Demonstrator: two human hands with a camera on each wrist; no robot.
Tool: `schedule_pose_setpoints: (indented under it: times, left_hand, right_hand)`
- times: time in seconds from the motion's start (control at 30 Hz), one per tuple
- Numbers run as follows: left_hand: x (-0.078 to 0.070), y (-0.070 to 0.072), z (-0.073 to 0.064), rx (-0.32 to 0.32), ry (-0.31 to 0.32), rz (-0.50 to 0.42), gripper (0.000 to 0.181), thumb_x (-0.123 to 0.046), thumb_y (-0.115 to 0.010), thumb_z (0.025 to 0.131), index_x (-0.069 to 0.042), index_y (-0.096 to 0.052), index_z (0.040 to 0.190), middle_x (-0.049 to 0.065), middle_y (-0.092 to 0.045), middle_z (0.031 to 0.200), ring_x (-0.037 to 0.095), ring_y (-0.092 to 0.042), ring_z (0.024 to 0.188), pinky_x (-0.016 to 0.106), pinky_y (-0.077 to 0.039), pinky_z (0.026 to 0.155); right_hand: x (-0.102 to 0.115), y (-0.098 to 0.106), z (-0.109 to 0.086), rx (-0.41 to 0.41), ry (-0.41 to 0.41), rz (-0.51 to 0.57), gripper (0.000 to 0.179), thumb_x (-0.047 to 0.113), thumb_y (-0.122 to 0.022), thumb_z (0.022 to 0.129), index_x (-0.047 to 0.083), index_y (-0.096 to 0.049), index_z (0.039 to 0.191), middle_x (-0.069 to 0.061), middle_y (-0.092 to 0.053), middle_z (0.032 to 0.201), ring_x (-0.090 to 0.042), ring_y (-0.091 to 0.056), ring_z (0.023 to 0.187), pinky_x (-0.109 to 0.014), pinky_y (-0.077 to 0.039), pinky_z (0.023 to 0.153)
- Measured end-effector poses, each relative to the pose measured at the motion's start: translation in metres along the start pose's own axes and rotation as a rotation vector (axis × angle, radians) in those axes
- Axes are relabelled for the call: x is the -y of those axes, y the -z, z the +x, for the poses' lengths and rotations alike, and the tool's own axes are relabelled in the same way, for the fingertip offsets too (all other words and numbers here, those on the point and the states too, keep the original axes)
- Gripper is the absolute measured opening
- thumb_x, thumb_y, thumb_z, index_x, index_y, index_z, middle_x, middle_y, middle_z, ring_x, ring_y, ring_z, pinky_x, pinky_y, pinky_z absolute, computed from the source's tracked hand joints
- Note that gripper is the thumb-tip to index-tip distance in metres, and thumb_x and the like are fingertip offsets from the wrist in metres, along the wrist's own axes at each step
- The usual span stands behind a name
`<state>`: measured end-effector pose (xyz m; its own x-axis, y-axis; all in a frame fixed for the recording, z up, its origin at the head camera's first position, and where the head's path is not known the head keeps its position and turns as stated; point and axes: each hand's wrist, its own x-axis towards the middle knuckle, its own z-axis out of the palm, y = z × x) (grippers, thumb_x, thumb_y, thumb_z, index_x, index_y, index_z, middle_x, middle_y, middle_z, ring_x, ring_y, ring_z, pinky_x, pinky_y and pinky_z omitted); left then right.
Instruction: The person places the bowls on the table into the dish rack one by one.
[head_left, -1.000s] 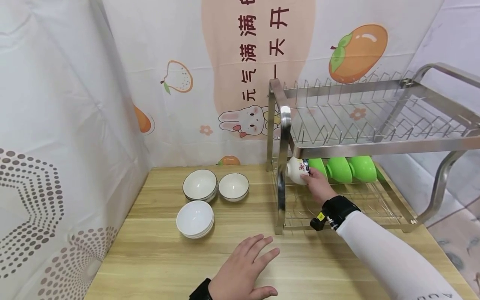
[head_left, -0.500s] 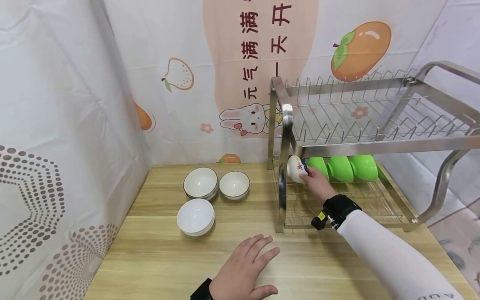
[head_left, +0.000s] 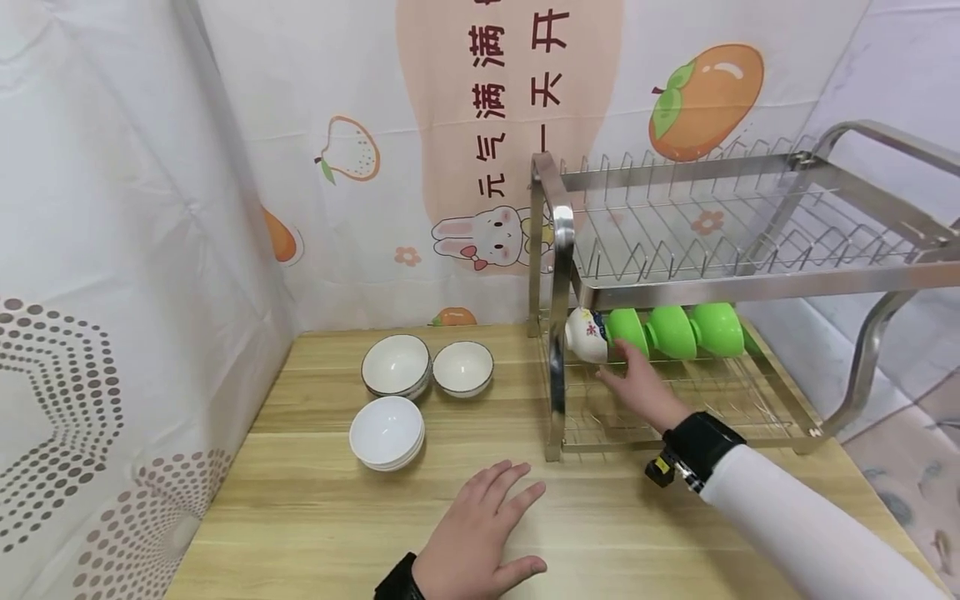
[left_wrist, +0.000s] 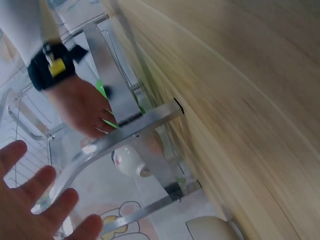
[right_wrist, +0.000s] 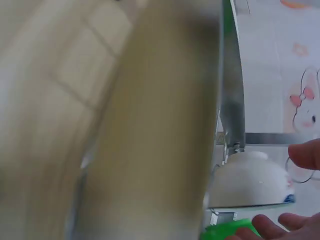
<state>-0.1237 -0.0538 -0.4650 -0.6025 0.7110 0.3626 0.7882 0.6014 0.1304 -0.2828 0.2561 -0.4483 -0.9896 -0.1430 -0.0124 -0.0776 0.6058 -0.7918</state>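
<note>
A white bowl with a flower pattern and dark blue rim band stands on its side at the left end of the rack's lower tier. Several green bowls are lined up to its right. My right hand is just in front of the white bowl and the nearest green one, thumb and fingers spread apart with nothing in them. In the right wrist view the thumb and fingers stand beside the white bowl. My left hand, fingers spread, is over the front of the table and holds nothing.
The two-tier metal dish rack has an upper wire shelf above the right hand and an upright post at its left. On the wooden table, left of the rack, sit white bowls with dark rims, a smaller dark-rimmed bowl and stacked plain white bowls.
My right hand has let go of the white patterned bowl and drawn back slightly toward the front right, its fingers opening. The bowl stays in the rack. The left hand keeps its pose.
</note>
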Motion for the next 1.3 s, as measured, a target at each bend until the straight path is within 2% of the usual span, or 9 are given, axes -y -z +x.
schedule_pose_setpoints:
  times: [0.1, 0.2, 0.43, 0.5, 0.63, 0.7, 0.9, 1.1, 1.3]
  left_hand:
    - [0.003, 0.0, -0.001, 0.014, 0.061, 0.009, 0.076, -0.063, -0.054, 0.088, -0.019, -0.039, 0.147, 0.009, -0.037, 0.148, 0.024, -0.026, 0.134, 0.046, -0.036, 0.105]
    - [0.006, -0.001, -0.003, 0.04, 0.112, 0.03, 0.077, -0.064, -0.055, 0.087, -0.018, -0.038, 0.147, 0.009, -0.035, 0.148, 0.026, -0.026, 0.134, 0.048, -0.035, 0.104]
    - [0.011, -0.005, -0.006, 0.049, 0.18, 0.049, 0.08, -0.065, -0.058, 0.084, -0.018, -0.04, 0.146, 0.009, -0.034, 0.15, 0.027, -0.024, 0.135, 0.052, -0.034, 0.105]
    - [0.012, -0.006, -0.006, 0.038, 0.187, 0.051, 0.08, -0.065, -0.059, 0.083, -0.018, -0.041, 0.145, 0.009, -0.033, 0.15, 0.026, -0.023, 0.135, 0.052, -0.034, 0.105]
    - [0.012, -0.006, -0.006, 0.029, 0.199, 0.063, 0.081, -0.065, -0.059, 0.083, -0.017, -0.041, 0.145, 0.009, -0.033, 0.15, 0.028, -0.024, 0.135, 0.052, -0.034, 0.104]
    - [0.012, -0.007, -0.005, 0.023, 0.2, 0.066, 0.081, -0.064, -0.06, 0.082, -0.016, -0.041, 0.145, 0.009, -0.034, 0.149, 0.029, -0.025, 0.134, 0.053, -0.035, 0.103]
    - [0.012, -0.009, -0.003, 0.027, 0.202, 0.07, 0.081, -0.063, -0.06, 0.083, -0.016, -0.04, 0.145, 0.01, -0.035, 0.148, 0.03, -0.028, 0.133, 0.054, -0.036, 0.102]
    - [0.017, -0.017, 0.001, 0.045, 0.282, 0.06, 0.077, -0.057, -0.063, 0.085, -0.014, -0.04, 0.145, 0.011, -0.038, 0.146, 0.029, -0.032, 0.131, 0.052, -0.037, 0.102]
    - [0.032, -0.029, 0.01, -0.012, 0.385, 0.034, 0.071, -0.045, -0.068, 0.085, -0.01, -0.045, 0.142, 0.014, -0.044, 0.14, 0.03, -0.037, 0.127, 0.053, -0.037, 0.102]
  right_hand:
    - [-0.001, 0.004, -0.022, -0.011, 0.059, -0.088, 0.075, 0.018, -0.057, 0.097, -0.011, -0.012, 0.149, -0.038, -0.018, 0.147, -0.048, -0.022, 0.13, -0.066, -0.025, 0.104]
    - [-0.004, 0.004, -0.049, -0.04, 0.138, -0.2, 0.07, 0.02, -0.061, 0.095, -0.009, -0.024, 0.146, -0.036, -0.024, 0.145, -0.048, -0.028, 0.127, -0.068, -0.028, 0.102]
    - [-0.01, -0.006, -0.117, -0.142, 0.407, -0.433, 0.057, 0.021, -0.071, 0.086, -0.006, -0.05, 0.131, -0.025, -0.045, 0.137, -0.04, -0.035, 0.126, -0.063, -0.034, 0.1]
    - [-0.012, -0.008, -0.134, -0.166, 0.47, -0.471, 0.057, 0.023, -0.073, 0.082, -0.004, -0.053, 0.128, -0.022, -0.048, 0.136, -0.038, -0.035, 0.127, -0.057, -0.03, 0.106]
    - [-0.015, -0.011, -0.157, -0.2, 0.575, -0.537, 0.063, 0.037, -0.073, 0.078, 0.0, -0.056, 0.126, -0.017, -0.052, 0.133, -0.033, -0.036, 0.127, -0.035, -0.01, 0.118]
    - [-0.016, -0.012, -0.164, -0.201, 0.625, -0.546, 0.067, 0.046, -0.071, 0.08, 0.0, -0.056, 0.127, -0.016, -0.052, 0.132, -0.033, -0.036, 0.128, -0.028, -0.002, 0.118]
    - [-0.02, -0.018, -0.173, -0.189, 0.699, -0.516, 0.068, 0.046, -0.074, 0.077, 0.002, -0.057, 0.126, -0.013, -0.052, 0.132, -0.032, -0.036, 0.128, -0.031, -0.002, 0.118]
    - [-0.023, -0.022, -0.18, -0.168, 0.66, -0.502, 0.069, 0.041, -0.079, 0.072, 0.003, -0.058, 0.126, -0.012, -0.052, 0.131, -0.031, -0.035, 0.128, -0.027, -0.002, 0.118]
    - [-0.021, -0.027, -0.188, -0.197, 0.694, -0.483, 0.066, 0.05, -0.074, 0.078, 0.004, -0.06, 0.123, -0.013, -0.054, 0.129, -0.031, -0.038, 0.126, -0.026, -0.006, 0.117]
